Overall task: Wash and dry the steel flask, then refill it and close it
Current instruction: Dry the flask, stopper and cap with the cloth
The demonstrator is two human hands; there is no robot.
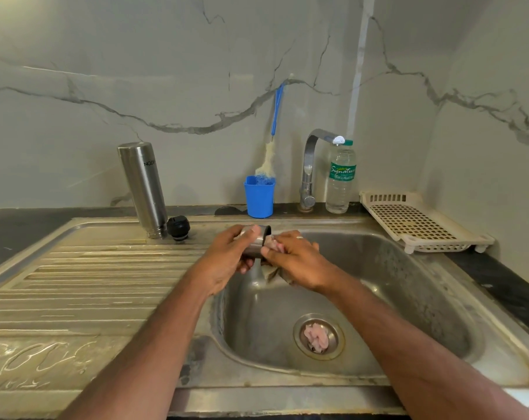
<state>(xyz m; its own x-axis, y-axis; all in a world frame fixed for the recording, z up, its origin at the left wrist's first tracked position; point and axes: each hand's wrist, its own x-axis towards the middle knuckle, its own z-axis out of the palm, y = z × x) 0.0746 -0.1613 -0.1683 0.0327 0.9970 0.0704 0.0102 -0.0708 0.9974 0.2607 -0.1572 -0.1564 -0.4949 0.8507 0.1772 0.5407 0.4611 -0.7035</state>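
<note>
left hand [227, 256]: fingers curled round a small steel cap [255, 242], held over the sink [409, 268]
right hand [296, 259]: fingers pinching a cloth [272, 272], pressed into the cap's open end
flask [143, 186]: upside down on the drainboard [90, 283], mouth down, uncapped
stopper [178, 227]: black, just beside the flask
bottle [340, 177]: water, by the tap [313, 165]
drain [318, 336]: pink wad in it

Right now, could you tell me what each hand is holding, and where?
The left hand grips the steel cap around its side; the right hand holds a cloth at its mouth.
</note>
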